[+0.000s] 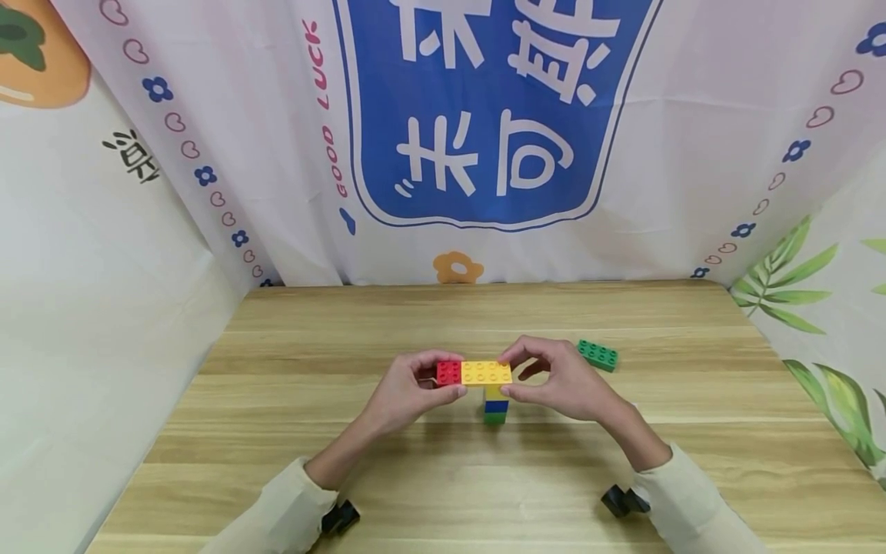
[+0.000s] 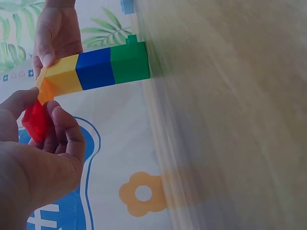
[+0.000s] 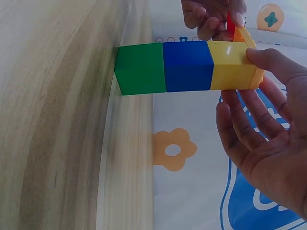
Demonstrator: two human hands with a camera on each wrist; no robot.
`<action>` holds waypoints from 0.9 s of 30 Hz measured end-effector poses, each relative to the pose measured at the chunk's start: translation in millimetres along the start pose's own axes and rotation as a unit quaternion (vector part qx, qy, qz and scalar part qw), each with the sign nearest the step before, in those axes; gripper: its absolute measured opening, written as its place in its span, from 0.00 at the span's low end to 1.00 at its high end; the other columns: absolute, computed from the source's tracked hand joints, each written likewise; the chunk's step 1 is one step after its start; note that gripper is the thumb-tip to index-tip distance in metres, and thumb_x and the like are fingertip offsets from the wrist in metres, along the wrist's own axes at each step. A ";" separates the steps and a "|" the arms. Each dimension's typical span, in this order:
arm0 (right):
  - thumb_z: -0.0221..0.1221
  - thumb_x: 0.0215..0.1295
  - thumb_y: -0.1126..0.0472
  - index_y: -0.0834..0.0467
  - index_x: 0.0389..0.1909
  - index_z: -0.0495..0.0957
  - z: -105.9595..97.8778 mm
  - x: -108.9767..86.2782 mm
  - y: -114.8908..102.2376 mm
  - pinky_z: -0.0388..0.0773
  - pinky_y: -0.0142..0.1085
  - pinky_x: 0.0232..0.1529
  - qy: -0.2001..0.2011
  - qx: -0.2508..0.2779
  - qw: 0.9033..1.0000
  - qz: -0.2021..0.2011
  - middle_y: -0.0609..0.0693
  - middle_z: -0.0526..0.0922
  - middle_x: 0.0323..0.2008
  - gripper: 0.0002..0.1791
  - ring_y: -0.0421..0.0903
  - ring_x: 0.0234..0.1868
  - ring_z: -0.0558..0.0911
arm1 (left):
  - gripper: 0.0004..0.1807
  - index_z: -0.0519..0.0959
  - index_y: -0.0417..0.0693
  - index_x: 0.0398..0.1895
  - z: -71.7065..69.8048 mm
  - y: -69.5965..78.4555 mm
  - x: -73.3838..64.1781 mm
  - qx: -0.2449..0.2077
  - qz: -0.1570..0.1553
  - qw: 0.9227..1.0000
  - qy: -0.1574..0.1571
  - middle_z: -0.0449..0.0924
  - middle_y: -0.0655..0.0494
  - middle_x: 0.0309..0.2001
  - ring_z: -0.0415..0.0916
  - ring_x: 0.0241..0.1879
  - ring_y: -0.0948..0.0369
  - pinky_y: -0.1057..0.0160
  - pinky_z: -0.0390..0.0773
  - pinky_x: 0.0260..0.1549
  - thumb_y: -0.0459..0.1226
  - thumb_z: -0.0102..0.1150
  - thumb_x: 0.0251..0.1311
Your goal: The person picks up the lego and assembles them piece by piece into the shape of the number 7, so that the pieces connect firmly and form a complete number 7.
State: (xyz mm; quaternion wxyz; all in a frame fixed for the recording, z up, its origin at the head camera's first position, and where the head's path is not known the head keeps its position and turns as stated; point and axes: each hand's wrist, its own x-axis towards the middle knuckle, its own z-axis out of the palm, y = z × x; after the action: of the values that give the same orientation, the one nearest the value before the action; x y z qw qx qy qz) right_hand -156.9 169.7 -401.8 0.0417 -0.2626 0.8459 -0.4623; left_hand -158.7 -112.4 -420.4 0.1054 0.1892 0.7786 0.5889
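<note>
A stack of toy building bricks stands upright on the wooden table, with a green brick [image 3: 140,69] at the bottom, a blue brick [image 3: 188,66] in the middle and a yellow brick [image 3: 232,64] above. Across its top lies a flat yellow plate [image 1: 486,372], reaching out to the left. A red brick [image 1: 448,373] sits at the plate's left end. My left hand [image 1: 408,388] pinches the red brick between thumb and fingers. With thumb and fingertips, my right hand [image 1: 564,378] grips the plate's right end, right over the stack.
A loose green brick [image 1: 597,355] lies on the table [image 1: 332,323] behind my right hand. Printed cloth [image 1: 277,115] hangs along the table's back edge. Black devices [image 1: 341,518] are strapped at both wrists, close over the tabletop.
</note>
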 end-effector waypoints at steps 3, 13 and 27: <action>0.77 0.64 0.56 0.48 0.51 0.86 0.2 -0.5 -0.9 0.90 0.42 0.52 0.000 -0.005 1.000 0.004 0.44 0.89 0.50 0.17 0.43 0.47 0.89 | 0.21 0.85 0.42 0.59 0.1 0.0 0.0 -0.002 -0.001 1.000 -0.002 0.89 0.43 0.50 0.86 0.40 0.60 0.68 0.88 0.41 0.36 0.76 0.64; 0.77 0.64 0.57 0.48 0.52 0.86 -0.5 -0.8 -2.4 0.90 0.46 0.53 -0.001 -0.007 1.000 0.005 0.44 0.89 0.51 0.17 0.43 0.48 0.89 | 0.21 0.86 0.42 0.60 0.1 0.9 -0.2 0.004 -0.006 1.000 -0.003 0.89 0.44 0.50 0.85 0.39 0.60 0.69 0.88 0.40 0.37 0.76 0.65; 0.79 0.61 0.54 0.49 0.58 0.85 -12.6 -4.0 3.9 0.89 0.47 0.53 0.003 -0.018 1.000 -0.018 0.46 0.89 0.53 0.24 0.45 0.53 0.87 | 0.21 0.85 0.42 0.59 -0.4 0.5 -0.8 -0.001 -0.007 1.000 -0.008 0.88 0.44 0.51 0.84 0.40 0.59 0.70 0.87 0.40 0.36 0.76 0.65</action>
State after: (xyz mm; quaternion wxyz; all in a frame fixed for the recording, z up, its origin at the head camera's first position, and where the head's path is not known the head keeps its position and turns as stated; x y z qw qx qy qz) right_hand -159.0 183.0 -398.5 0.0258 -0.2770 0.8496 -0.4482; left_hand -158.1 -113.0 -419.8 0.1157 0.1883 0.7786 0.5873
